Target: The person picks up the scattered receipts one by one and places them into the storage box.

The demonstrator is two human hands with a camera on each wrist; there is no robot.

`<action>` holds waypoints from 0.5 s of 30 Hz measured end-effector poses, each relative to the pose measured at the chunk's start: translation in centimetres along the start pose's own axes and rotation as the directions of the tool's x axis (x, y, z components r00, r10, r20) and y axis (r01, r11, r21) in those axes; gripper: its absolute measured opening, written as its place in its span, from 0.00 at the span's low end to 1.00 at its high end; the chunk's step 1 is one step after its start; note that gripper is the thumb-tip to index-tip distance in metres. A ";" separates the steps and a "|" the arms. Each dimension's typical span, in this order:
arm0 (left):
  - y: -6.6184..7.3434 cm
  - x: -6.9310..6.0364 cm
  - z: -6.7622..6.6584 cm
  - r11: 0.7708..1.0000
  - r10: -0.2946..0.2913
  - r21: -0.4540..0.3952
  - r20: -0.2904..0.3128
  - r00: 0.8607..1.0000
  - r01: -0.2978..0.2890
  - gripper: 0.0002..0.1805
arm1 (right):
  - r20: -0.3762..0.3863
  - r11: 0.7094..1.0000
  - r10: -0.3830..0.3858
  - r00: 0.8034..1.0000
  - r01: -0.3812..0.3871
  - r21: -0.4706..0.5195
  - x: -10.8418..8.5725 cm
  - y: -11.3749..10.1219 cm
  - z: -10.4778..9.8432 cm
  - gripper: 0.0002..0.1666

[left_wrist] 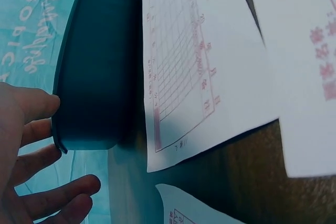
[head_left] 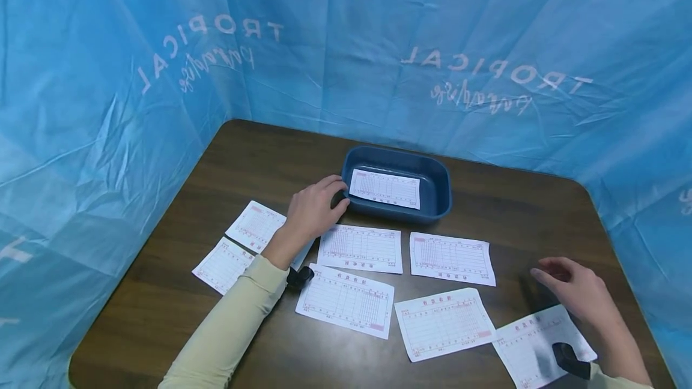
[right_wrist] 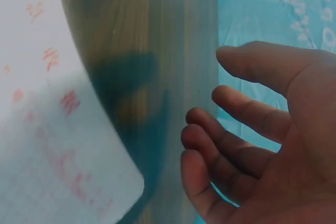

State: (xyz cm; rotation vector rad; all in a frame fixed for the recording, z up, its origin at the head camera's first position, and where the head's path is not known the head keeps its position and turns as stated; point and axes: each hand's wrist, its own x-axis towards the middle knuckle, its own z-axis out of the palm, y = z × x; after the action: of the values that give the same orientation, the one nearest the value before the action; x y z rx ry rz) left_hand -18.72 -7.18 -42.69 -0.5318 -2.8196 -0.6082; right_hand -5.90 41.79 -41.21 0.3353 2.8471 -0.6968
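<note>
At the left end of the blue tray (head_left: pixel 440 218) my left hand (head_left: pixel 315 208) touches the rim, fingers relaxed. The left wrist view shows the thumb and nearest fingers against the end of the tray (left_wrist: pixel 97 66), with the other fingers apart and off it. One printed slip (head_left: pixel 385 188) lies inside the tray, tilted against its near-left side. My right hand (head_left: pixel 581 290) hovers over the table's right side, above a slip (head_left: pixel 532 341). In the right wrist view that hand (right_wrist: pixel 262 135) is loosely bent and holds nothing, with a slip (right_wrist: pixel 58 119) to its left.
Two slips (head_left: pixel 351 249) (head_left: pixel 451 258) lie just before the tray and two more (head_left: pixel 346 301) (head_left: pixel 444 323) nearer the front. Others (head_left: pixel 254 226) (head_left: pixel 223 266) lie at the left, partly under my left arm. A blue curtain (head_left: pixel 346 47) surrounds the brown table (head_left: pixel 178 293).
</note>
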 end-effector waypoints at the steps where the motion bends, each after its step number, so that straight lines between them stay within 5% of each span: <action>1: 0.0 0.1 0.0 1.000 0.004 -0.001 -0.003 1.000 -0.004 0.19 | 0.022 1.000 0.013 1.000 -0.013 -0.004 0.0 0.3 -0.2 0.45; 9: 0.1 0.1 0.0 1.000 0.008 0.012 0.003 1.000 -0.008 0.19 | 0.163 0.993 0.109 0.981 -0.098 -0.072 0.0 2.5 -1.2 0.54; 15: -0.1 -0.3 0.1 1.000 -0.008 0.015 0.004 1.000 0.008 0.19 | 0.150 0.985 0.160 0.976 -0.148 -0.090 -0.3 3.1 -0.5 0.56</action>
State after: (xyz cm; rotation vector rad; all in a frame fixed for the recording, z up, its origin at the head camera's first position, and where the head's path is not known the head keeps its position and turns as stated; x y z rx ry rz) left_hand -18.55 -7.34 -42.87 -0.5205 -2.8292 -0.5871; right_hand -4.89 44.61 -42.06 0.4614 2.6567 -0.5536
